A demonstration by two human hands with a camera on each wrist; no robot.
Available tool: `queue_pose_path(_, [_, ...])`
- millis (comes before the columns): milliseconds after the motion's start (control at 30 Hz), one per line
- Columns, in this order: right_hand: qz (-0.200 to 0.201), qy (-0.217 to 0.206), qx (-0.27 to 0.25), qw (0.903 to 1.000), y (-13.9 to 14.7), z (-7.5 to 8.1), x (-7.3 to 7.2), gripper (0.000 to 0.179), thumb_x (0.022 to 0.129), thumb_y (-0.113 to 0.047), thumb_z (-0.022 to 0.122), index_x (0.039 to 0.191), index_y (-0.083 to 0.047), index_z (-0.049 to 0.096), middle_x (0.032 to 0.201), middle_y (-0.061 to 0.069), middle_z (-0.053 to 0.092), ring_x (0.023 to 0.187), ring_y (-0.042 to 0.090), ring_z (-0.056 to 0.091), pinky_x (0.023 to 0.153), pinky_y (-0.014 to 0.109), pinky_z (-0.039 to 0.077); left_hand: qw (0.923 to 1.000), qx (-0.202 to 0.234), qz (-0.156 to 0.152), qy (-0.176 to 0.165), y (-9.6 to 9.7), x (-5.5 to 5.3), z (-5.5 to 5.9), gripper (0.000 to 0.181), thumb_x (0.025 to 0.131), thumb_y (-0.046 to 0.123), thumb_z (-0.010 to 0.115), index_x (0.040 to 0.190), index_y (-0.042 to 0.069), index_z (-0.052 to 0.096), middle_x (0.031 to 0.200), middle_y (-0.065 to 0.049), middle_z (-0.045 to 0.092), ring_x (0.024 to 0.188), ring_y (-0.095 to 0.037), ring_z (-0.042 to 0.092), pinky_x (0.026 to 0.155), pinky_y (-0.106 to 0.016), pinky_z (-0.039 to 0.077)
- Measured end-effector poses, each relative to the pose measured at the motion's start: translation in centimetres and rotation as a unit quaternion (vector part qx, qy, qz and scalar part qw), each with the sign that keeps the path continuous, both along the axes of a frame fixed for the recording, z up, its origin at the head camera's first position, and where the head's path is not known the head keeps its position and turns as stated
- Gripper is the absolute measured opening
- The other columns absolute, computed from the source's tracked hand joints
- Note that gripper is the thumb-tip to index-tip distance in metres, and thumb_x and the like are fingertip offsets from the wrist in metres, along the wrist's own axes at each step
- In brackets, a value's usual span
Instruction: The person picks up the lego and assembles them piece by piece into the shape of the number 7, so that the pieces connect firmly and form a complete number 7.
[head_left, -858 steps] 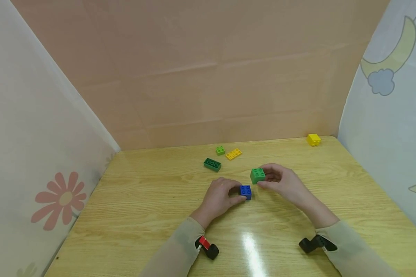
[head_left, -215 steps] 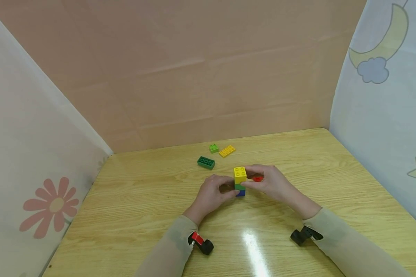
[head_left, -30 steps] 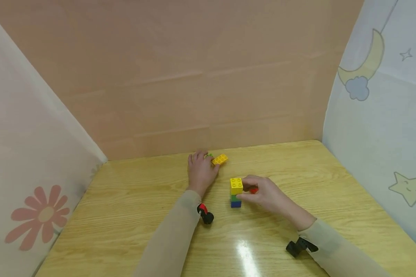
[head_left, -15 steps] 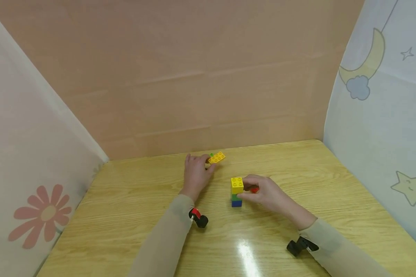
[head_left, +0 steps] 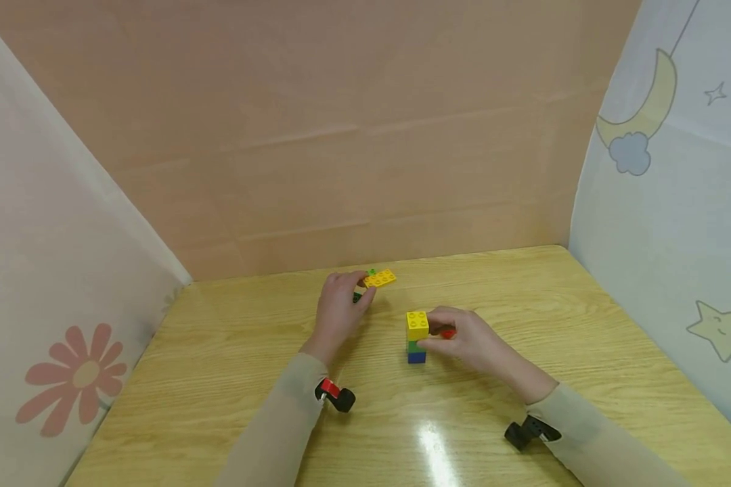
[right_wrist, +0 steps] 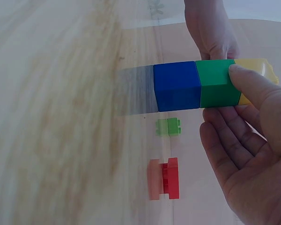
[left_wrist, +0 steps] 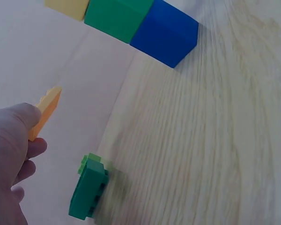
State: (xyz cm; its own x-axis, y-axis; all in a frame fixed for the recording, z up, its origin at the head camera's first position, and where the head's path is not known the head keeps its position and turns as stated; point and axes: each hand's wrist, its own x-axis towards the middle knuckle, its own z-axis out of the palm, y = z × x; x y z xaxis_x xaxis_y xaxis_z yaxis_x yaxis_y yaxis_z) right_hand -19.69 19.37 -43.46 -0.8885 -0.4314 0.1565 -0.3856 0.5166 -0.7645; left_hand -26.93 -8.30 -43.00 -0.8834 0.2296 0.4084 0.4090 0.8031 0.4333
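My left hand pinches a flat yellow-orange toy building plate by its left end, above the far part of the table. In the left wrist view this plate is tilted between thumb and fingers. My right hand holds an upright stack from its right side. The stack has a blue brick at the bottom, a green brick in the middle and a yellow brick on top. The thumb lies across the green and yellow bricks.
Behind my right fingers a red brick is partly hidden; the right wrist view shows it on the table. A dark green brick and a small lime brick lie near my left hand. Cloth walls stand behind and beside the table.
Earlier the blue and green bricks were joined, then the yellow one set on top. In the last second my left hand picked up the plate and drew it slightly left. The right hand stayed.
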Motion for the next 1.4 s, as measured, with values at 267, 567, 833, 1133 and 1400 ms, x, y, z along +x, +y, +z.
queue_pose_path(267, [0.001,0.005,0.0,1.0,0.0,-0.1,-0.1,0.039,0.099,-0.03,0.087,0.135,-0.017,0.078,0.121,-0.009,0.075,0.11,0.015,0.072,0.095,0.039,0.061,0.9996,0.016,-0.023,0.003,-0.7,1.5,1.0,0.039,0.109,0.03,0.075,0.14,0.007,0.072,0.128,-0.007,0.072,0.127,-0.033,0.057,0.107,-0.05,0.053])
queue_pose_path(567, [0.0,0.005,0.0,1.0,-0.1,0.0,-0.2,0.039,0.1,-0.028,0.087,0.135,-0.015,0.078,0.122,-0.006,0.075,0.111,0.02,0.072,0.097,0.043,0.062,0.9983,0.023,-0.053,-0.001,-1.0,3.2,2.2,0.038,0.11,0.028,0.073,0.142,0.007,0.07,0.134,-0.009,0.071,0.132,-0.033,0.056,0.109,-0.051,0.052])
queue_pose_path(833, [0.003,0.003,-0.001,1.0,0.0,0.1,-0.1,0.037,0.099,-0.03,0.087,0.134,-0.018,0.079,0.12,-0.008,0.075,0.109,0.015,0.072,0.095,0.037,0.061,0.9969,0.026,-0.071,0.02,-1.4,4.3,2.5,0.037,0.109,0.026,0.074,0.141,0.007,0.071,0.135,-0.009,0.072,0.133,-0.033,0.056,0.109,-0.052,0.053])
queue_pose_path(1133, [0.006,0.004,-0.002,1.0,0.0,0.1,-0.1,0.037,0.099,-0.029,0.087,0.133,-0.018,0.079,0.118,-0.01,0.075,0.106,0.013,0.072,0.092,0.034,0.061,0.9954,0.03,-0.091,0.009,-1.3,5.5,3.1,0.035,0.109,0.024,0.074,0.14,0.008,0.072,0.138,-0.009,0.071,0.133,-0.032,0.056,0.108,-0.051,0.053])
queue_pose_path(1400, [0.018,0.003,-0.009,0.9998,0.0,0.2,-0.2,0.037,0.1,-0.029,0.087,0.134,-0.017,0.079,0.119,-0.009,0.075,0.106,0.013,0.072,0.092,0.032,0.062,0.9922,0.028,-0.121,0.017,-0.9,6.1,3.3,0.037,0.109,0.024,0.074,0.142,0.008,0.072,0.138,-0.008,0.073,0.133,-0.033,0.057,0.11,-0.053,0.052])
